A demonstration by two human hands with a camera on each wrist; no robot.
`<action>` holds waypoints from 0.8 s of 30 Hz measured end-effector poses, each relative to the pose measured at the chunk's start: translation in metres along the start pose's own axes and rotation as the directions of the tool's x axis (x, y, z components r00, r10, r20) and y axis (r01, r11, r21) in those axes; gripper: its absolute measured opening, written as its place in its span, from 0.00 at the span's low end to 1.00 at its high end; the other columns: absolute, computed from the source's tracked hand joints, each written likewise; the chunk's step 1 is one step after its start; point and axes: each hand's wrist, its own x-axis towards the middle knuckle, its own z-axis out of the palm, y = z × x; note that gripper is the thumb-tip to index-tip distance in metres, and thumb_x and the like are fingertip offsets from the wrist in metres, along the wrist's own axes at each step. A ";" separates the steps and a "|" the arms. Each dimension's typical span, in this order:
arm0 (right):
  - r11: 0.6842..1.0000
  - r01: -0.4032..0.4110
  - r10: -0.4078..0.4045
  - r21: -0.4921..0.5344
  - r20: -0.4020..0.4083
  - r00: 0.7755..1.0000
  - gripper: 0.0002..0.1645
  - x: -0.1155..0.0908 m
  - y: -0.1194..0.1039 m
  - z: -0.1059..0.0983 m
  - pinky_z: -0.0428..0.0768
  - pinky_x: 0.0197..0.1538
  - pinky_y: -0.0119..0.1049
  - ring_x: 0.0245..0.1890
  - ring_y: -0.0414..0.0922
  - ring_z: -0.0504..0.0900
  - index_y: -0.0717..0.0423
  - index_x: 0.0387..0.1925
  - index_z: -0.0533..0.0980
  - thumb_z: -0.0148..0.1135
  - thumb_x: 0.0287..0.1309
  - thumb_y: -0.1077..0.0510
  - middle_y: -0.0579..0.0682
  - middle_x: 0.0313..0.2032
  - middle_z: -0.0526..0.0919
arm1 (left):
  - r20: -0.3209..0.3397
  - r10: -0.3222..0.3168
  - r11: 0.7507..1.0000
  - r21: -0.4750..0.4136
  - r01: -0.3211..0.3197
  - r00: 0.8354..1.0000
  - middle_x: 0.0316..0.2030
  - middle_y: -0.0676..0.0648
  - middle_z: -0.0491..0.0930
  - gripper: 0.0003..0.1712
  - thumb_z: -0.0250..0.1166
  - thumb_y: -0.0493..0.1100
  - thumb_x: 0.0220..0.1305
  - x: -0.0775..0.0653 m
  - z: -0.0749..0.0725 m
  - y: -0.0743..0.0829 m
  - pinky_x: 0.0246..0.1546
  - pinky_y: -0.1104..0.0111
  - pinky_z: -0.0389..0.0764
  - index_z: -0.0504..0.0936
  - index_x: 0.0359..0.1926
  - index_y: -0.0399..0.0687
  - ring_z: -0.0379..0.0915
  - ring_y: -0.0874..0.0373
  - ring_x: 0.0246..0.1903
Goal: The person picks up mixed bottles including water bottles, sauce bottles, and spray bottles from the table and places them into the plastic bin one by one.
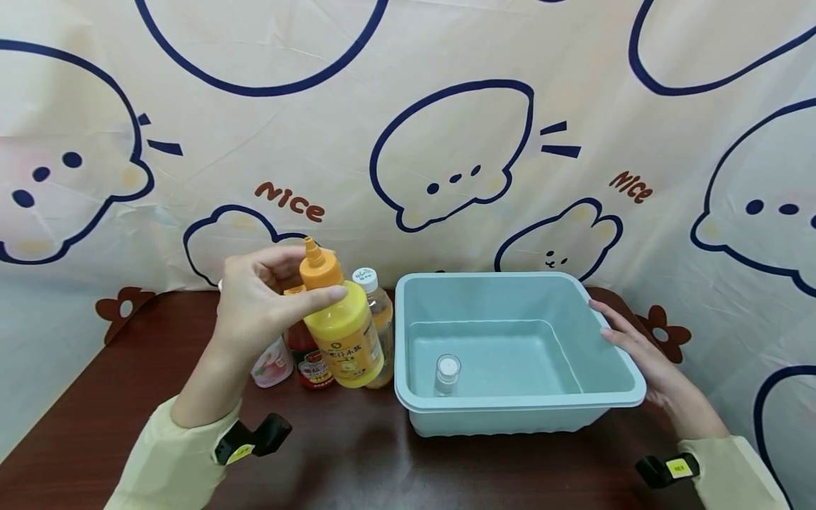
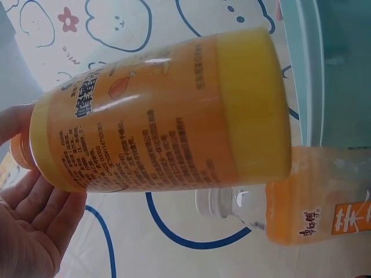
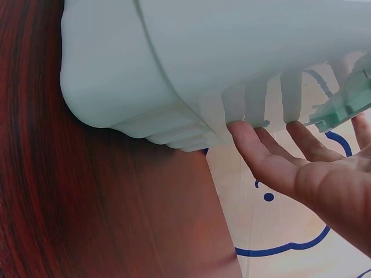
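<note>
My left hand (image 1: 268, 297) grips a yellow squeeze bottle (image 1: 347, 340) near its orange nozzle cap, thumb on one side and fingers on the other. The bottle leans, with its nozzle up and to the left; its printed label (image 2: 139, 116) fills the left wrist view. On the right, my right hand (image 1: 644, 354) holds the rim of a light blue-green plastic basin (image 1: 510, 402). Several of its fingers (image 3: 255, 150) reach under the rim to the outer wall. Inside the basin, toward its front left, stands a small clear container (image 1: 448, 372) with a white top.
Behind the squeeze bottle stand a clear drink bottle (image 1: 381, 312) with a white cap, a red bottle (image 1: 310, 358) and a pink-and-white bottle (image 1: 273, 365). All are on a dark wood table (image 1: 331, 453). A patterned cloth (image 1: 446, 42) hangs behind.
</note>
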 end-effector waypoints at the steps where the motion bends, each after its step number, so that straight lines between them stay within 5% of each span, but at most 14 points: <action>1: 1.000 -0.001 0.001 0.001 -0.001 1.000 0.30 0.000 0.000 0.000 0.75 0.39 0.58 0.44 0.46 0.79 0.27 0.67 0.46 0.37 0.69 0.55 0.37 0.55 0.62 | 0.001 -0.002 1.000 -0.001 0.002 1.000 0.35 0.47 0.83 0.20 0.71 0.33 0.45 0.000 0.001 0.000 0.34 0.71 0.80 0.79 0.42 0.32 0.81 0.61 0.33; 10: 1.000 0.006 -0.006 -0.001 0.001 1.000 0.31 0.000 0.000 0.000 0.76 0.39 0.57 0.44 0.46 0.79 0.28 0.67 0.45 0.37 0.69 0.55 0.37 0.55 0.63 | 0.015 0.000 0.998 -0.063 0.001 1.000 0.33 0.50 0.83 0.19 0.71 0.32 0.44 0.004 0.006 -0.001 0.35 0.69 0.81 0.79 0.40 0.31 0.81 0.58 0.32; 24: 1.000 -0.006 0.006 0.001 -0.006 1.000 0.30 0.000 -0.001 0.001 0.76 0.39 0.57 0.44 0.45 0.80 0.27 0.67 0.45 0.38 0.69 0.54 0.36 0.55 0.63 | 0.038 -0.019 0.998 -0.052 0.021 0.999 0.36 0.40 0.82 0.19 0.72 0.35 0.45 0.010 0.016 0.004 0.37 0.69 0.80 0.81 0.42 0.35 0.80 0.60 0.33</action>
